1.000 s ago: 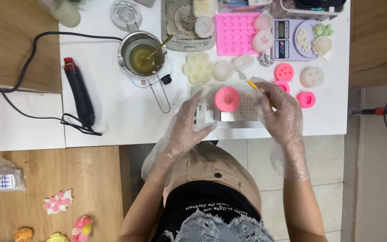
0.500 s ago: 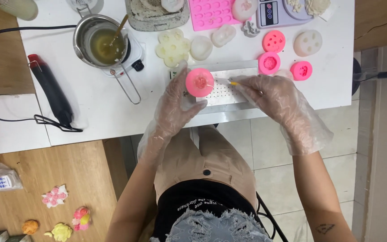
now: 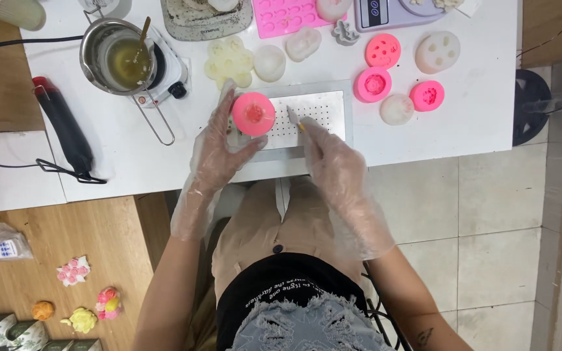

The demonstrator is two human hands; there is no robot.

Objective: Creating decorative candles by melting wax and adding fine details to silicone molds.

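1. The left hand [image 3: 219,153], in a clear plastic glove, comes up from six o'clock with the forearm angled toward one o'clock. Its fingers curl round the left edge of a round pink silicone mould [image 3: 253,114], thumb under its lower rim, so the hand is closed on the mould.
2. The right hand [image 3: 330,156], also gloved, rises from five o'clock with the wrist bent toward eleven o'clock. Its fingers are pinched narrowly on a thin stick-like tool [image 3: 295,119]; the tip points to eleven o'clock, just beside the mould's right edge. Whether the tip touches the mould cannot be told.
3. The pink silicone mould sits over the left part of a pale perforated plate [image 3: 323,107] lying on the white bench [image 3: 463,123], near its front edge.
4. At one to two o'clock from the plate lie more small moulds: three pink ones [image 3: 373,84] and two whitish ones [image 3: 397,109], well apart from the hands.
5. At twelve o'clock are pale flower-shaped moulds [image 3: 229,62] and a pink tray mould [image 3: 287,14].
6. At ten o'clock a metal pot of yellowish liquid [image 3: 120,55] stands on a small white hotplate [image 3: 167,75], a stick resting in the pot.
7. At nine o'clock a black heat gun [image 3: 63,127] lies on the bench.
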